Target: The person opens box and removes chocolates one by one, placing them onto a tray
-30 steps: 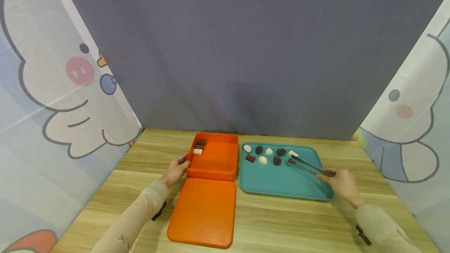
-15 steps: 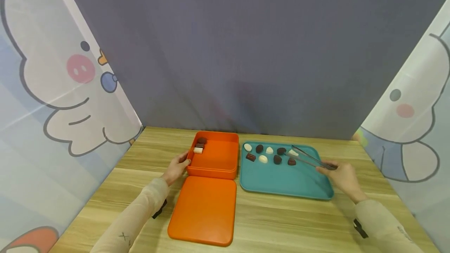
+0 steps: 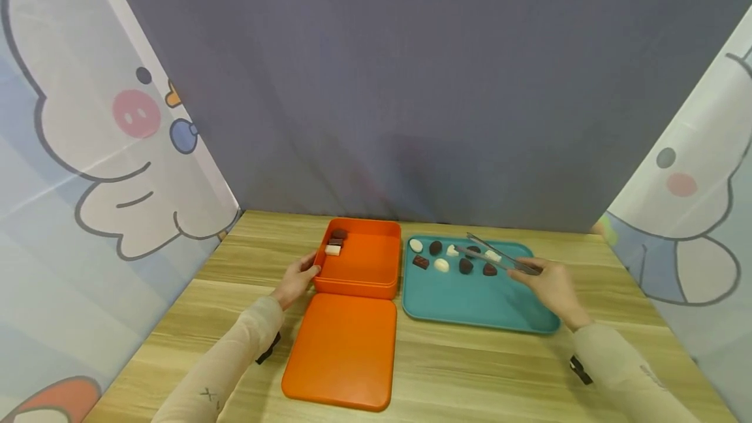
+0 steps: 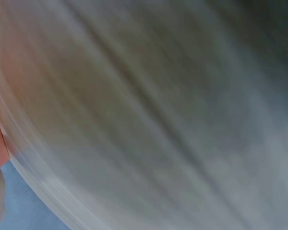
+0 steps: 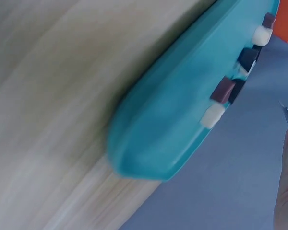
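My left hand (image 3: 296, 282) grips the left side of the orange box (image 3: 370, 260), thumb at its rim. Inside the box, two dark chocolates and one white chocolate (image 3: 332, 250) line the left wall. My right hand (image 3: 552, 286) holds a pair of dark tongs (image 3: 502, 254) over the teal tray (image 3: 470, 302). The tongs' arms are spread, and their tips overlap the back row near a white chocolate (image 3: 452, 250) and a dark one. Several dark and white chocolates form two rows at the tray's back. Blur fills most of the left wrist view.
An orange lid (image 3: 341, 351) lies flat in front of the box. The tray stands just right of the box on the wooden table (image 3: 470, 371). A grey backdrop (image 3: 376, 83) rises behind, with printed cartoon curtains (image 3: 675, 227) at both sides.
My right hand has carried the tongs leftward, from the right-end chocolates towards the middle of the back row, and their arms have spread. My left hand stays at the box.
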Demonstrator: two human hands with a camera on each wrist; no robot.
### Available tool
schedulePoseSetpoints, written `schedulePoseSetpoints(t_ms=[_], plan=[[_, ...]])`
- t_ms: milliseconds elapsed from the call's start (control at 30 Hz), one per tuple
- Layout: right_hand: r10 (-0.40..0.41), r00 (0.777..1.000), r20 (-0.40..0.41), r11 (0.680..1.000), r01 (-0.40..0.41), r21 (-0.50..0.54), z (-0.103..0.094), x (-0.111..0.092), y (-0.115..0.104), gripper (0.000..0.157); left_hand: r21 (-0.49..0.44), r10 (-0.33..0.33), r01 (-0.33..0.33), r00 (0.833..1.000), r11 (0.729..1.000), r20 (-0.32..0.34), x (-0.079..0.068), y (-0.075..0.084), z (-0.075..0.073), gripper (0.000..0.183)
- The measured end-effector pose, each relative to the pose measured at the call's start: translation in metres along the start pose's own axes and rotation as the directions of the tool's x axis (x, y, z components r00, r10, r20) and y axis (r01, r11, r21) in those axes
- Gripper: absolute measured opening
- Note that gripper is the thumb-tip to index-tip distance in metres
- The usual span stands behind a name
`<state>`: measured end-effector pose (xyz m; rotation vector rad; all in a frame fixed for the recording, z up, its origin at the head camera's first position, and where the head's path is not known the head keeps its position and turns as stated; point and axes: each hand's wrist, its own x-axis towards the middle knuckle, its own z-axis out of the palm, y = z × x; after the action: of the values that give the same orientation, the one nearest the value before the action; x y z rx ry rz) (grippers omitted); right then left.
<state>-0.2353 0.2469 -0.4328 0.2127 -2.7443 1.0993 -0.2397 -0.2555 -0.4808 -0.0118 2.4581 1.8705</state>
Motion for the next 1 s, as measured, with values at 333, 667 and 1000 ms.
schedulePoseSetpoints(t_ms=[333,667,1000], plan=[[0.008,0.999,0.051,0.999,-0.009,0.038,0.018,0.011,-0.027,0.056,-0.002,0.012,-0.012,1.0,1.0,0.001,-0.001,0.001,0.0,0.052],[-0.021,0.997,0.07,0.993,0.013,0.114,0.045,0.018,-0.048,0.054,-0.02,0.017,-0.017,1.0,1.0,0.002,0.0,-0.001,-0.001,0.053],[-0.049,0.99,0.136,0.971,0.015,0.238,0.066,0.026,-0.071,0.047,-0.001,0.001,-0.001,1.0,1.0,-0.007,-0.002,-0.002,0.001,0.052]])
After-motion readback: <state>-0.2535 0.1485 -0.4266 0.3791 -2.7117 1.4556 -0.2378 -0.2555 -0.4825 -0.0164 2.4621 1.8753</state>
